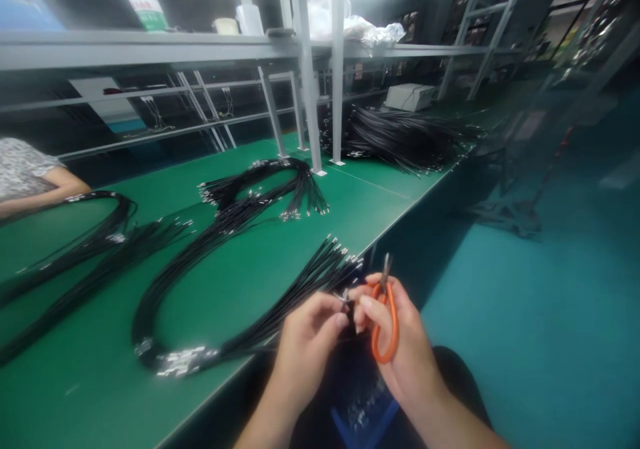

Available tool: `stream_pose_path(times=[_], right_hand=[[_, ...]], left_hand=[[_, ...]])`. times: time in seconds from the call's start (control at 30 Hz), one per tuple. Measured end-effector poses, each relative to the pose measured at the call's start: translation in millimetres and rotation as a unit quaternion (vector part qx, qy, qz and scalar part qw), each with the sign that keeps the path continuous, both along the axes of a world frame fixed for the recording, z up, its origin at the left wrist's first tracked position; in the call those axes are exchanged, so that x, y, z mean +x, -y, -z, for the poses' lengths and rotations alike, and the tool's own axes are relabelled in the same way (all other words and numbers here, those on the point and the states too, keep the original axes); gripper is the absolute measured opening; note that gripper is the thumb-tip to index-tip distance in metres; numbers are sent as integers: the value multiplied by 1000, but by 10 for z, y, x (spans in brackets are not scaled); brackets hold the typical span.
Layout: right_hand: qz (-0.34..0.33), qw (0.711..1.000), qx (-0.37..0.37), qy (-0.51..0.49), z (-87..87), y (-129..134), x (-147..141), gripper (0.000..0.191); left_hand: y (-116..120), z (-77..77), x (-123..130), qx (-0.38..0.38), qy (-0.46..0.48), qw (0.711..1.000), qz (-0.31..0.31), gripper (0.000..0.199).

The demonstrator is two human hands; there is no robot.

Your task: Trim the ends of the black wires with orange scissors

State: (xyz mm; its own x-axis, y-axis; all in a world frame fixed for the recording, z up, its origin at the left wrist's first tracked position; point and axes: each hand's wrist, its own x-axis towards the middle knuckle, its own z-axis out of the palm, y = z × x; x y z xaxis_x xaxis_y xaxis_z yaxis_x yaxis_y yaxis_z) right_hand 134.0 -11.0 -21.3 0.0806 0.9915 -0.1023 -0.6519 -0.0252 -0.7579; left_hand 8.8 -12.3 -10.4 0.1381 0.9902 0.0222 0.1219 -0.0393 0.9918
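Note:
My right hand [400, 329] is closed around orange-handled scissors [393, 342], whose metal blades [386, 267] point up and away from me. Between thumb and fingers, my left hand [313, 335] pinches a cable end [345, 297] with a small pale tip. The fingertips of my right hand meet it from the other side. Just beyond my hands, a bundle of thin black cables [300, 285] with silvery ends curves across the green table [250, 269]. Blur hides the exact shape of the piece between my fingers.
More black cable bundles lie farther back [400, 135] and at the left [75, 269]. A co-worker's arm [65, 185] rests by the left bundle. Metal posts [310, 102] support a shelf [200, 45] with a bottle and cups. Below my hands sits a blue-edged container [345, 429].

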Motion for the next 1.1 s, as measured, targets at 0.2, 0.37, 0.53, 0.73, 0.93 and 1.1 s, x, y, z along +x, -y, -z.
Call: stream_pose_path(times=[0.2, 0.37, 0.53, 0.73, 0.93, 1.1], right_hand=[[75, 954, 133, 257, 58, -17, -14, 22], [119, 915, 191, 336, 210, -13, -30, 23], [186, 833, 277, 441, 295, -14, 9, 33], [210, 807, 289, 470, 278, 12, 13, 37], [203, 819, 277, 460, 283, 35, 3, 38], [196, 804, 351, 438, 239, 1, 45, 45]], left_hand=[[-11, -2, -34, -21, 15, 1000, 11, 17], [21, -7, -33, -20, -2, 1000, 3, 15], [78, -20, 16, 133, -127, 978, -97, 12], [50, -67, 105, 267, -198, 918, -217, 15], [15, 0, -23, 271, -274, 909, -159, 16], [88, -56, -15, 113, -164, 979, -35, 14]])
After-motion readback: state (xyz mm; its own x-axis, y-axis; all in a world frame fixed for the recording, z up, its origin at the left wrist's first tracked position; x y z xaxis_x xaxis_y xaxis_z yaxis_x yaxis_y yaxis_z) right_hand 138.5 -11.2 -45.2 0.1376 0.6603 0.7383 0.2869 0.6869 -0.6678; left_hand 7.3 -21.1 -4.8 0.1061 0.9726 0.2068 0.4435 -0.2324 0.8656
